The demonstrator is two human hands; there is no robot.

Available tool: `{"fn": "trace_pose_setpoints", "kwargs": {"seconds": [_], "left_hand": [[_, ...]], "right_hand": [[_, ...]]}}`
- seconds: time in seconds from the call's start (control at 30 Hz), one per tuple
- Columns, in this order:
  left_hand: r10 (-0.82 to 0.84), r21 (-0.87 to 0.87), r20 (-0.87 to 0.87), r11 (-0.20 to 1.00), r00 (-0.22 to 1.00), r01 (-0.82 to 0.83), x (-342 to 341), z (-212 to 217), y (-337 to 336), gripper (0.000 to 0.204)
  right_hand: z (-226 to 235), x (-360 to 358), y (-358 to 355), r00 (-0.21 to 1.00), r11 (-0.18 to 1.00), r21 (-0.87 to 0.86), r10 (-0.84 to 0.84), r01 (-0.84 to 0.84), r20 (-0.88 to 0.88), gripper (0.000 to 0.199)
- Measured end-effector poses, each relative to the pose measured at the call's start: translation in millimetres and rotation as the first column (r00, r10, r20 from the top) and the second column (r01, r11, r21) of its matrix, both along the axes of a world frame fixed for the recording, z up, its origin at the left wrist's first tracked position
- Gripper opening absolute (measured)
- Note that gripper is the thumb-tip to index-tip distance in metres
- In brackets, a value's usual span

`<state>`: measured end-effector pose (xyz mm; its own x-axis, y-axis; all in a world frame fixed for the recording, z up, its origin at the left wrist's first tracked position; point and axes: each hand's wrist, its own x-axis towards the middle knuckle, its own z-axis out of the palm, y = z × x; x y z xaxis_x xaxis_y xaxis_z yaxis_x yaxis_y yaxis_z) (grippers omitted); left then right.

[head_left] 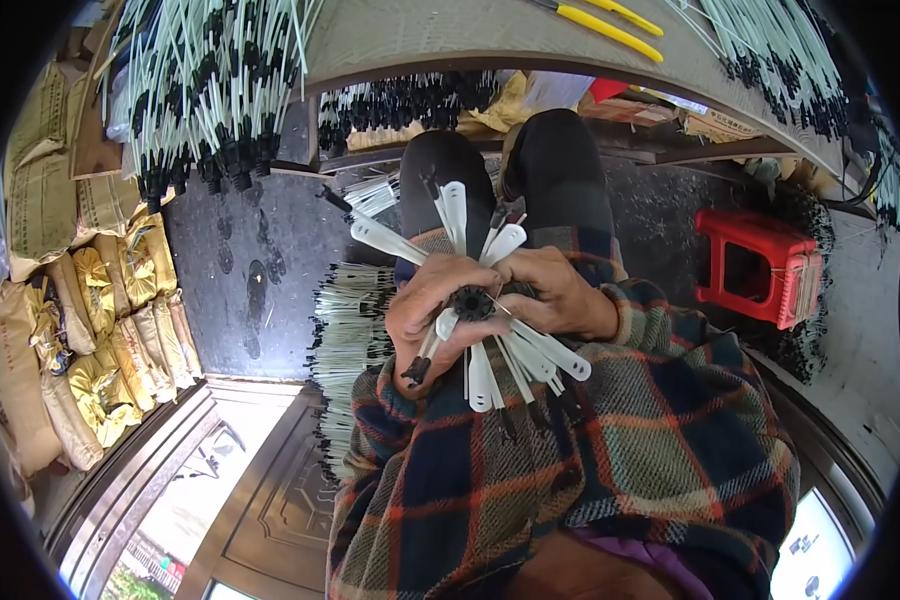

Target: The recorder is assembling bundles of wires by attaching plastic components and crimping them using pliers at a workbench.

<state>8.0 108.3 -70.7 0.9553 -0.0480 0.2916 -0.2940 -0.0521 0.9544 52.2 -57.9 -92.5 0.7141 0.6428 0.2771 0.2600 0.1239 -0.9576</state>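
My left hand (425,310) and my right hand (560,292) are both closed around a small black round hub (470,301) held over my lap. Several flat white ribs (450,212) fan out from the hub, some pointing away from me and some (530,350) toward my plaid sleeves. The fingers of both hands hide most of the hub's rim. My knees in black trousers (555,165) show just beyond the hands.
A pile of white ribs with black tips (345,340) lies on the dark floor at my left. More bundles (205,90) hang at upper left. Yellow sacks (120,320) line the left side. A red plastic stool (760,262) stands right. Yellow-handled pliers (610,30) lie on a bench.
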Motion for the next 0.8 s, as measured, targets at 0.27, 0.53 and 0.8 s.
{"fn": "trace_pose_setpoints", "kwargs": {"seconds": [0.27,0.53,0.8], "left_hand": [[0.033,-0.043,-0.056,0.998,0.998,-0.035,-7,-6,-7,0.029],[0.093,-0.022,-0.147,0.995,0.985,-0.097,-3,-9,-16,0.029],[0.24,0.116,-0.09,0.967,0.967,-0.229,11,-8,-16,0.019]], "right_hand": [[-11,1,-3,0.996,0.998,-0.038,-0.043,0.04,-0.08,0.021],[-17,29,-5,0.925,0.992,-0.001,0.121,-0.13,-0.36,0.017],[53,157,-55,0.53,0.682,-0.231,-0.267,0.694,0.805,0.021]]}}
